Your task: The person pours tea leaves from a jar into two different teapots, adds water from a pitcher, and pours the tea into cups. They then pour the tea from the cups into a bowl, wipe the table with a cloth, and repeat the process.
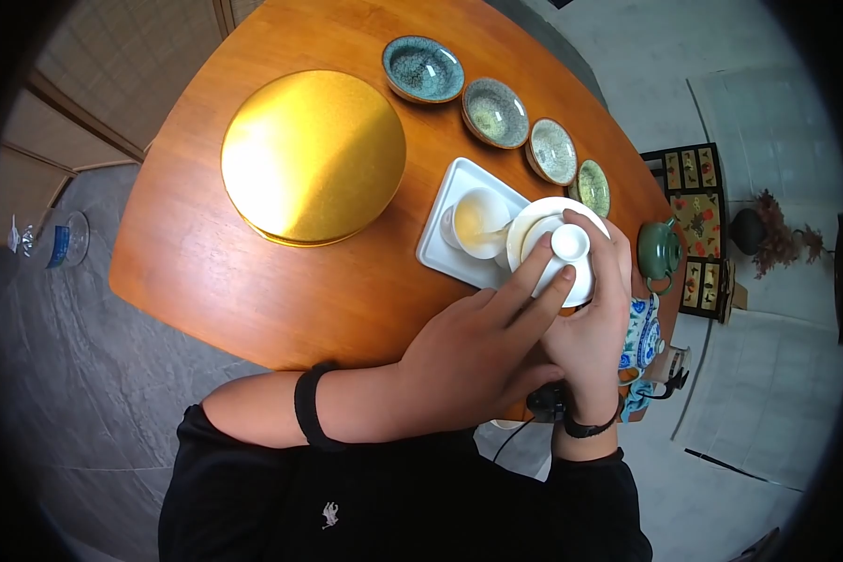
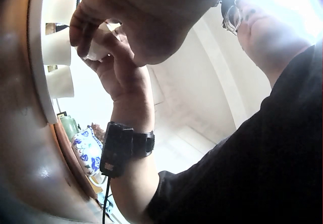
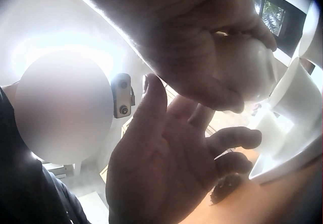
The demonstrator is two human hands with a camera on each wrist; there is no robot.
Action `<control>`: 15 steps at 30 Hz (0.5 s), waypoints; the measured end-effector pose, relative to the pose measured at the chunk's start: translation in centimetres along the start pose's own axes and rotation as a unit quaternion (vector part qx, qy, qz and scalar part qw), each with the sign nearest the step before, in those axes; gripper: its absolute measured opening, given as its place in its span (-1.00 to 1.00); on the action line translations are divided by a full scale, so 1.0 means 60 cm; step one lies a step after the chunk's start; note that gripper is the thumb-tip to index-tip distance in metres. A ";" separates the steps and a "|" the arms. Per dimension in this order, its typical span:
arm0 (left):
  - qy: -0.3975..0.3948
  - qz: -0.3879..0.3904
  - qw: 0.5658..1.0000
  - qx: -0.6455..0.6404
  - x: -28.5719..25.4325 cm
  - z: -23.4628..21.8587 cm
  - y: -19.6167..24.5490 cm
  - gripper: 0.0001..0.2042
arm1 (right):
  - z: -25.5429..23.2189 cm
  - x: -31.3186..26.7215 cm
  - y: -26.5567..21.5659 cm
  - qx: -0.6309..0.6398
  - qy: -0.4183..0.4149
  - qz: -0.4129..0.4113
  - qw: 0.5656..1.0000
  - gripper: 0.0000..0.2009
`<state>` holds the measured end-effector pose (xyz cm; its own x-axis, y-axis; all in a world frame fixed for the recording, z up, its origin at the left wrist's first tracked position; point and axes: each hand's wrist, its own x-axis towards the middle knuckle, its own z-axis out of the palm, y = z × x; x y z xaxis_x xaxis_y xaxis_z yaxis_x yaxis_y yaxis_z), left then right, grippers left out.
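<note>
The right hand [image 1: 594, 323] grips the lidded bowl [image 1: 569, 243] at its rim, fingers and thumb curled about it. The left hand [image 1: 463, 342] holds nothing; its fingers are extended, two tips resting on the lid. The bowl is tilted left, over the right part of the tray [image 1: 454, 178]. Just left, a cup [image 1: 485, 251] on the tray contains yellowish liquid. Four bowls [image 1: 496, 114] stand in a row on the far side; a gold disc [image 1: 314, 155] lies far left.
</note>
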<state>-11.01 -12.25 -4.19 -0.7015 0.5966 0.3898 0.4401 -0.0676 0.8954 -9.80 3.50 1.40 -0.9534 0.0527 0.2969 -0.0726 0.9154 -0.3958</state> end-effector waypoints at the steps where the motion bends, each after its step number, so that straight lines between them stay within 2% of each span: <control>1: 0.002 0.002 1.000 -0.001 0.000 -0.001 0.000 -0.16 | 0.001 0.000 -0.001 0.008 0.003 0.004 1.000 -0.47; 15: -0.007 0.013 1.000 -0.013 0.009 -0.009 0.012 -0.15 | 0.000 -0.001 -0.003 0.081 0.024 0.033 0.996 -0.43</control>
<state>-11.37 -12.42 -3.20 -0.6822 0.6049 0.4107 0.4441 -0.1034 0.8900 -9.70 3.32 1.48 -0.9430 0.1339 0.3047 -0.0595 0.8329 -0.5502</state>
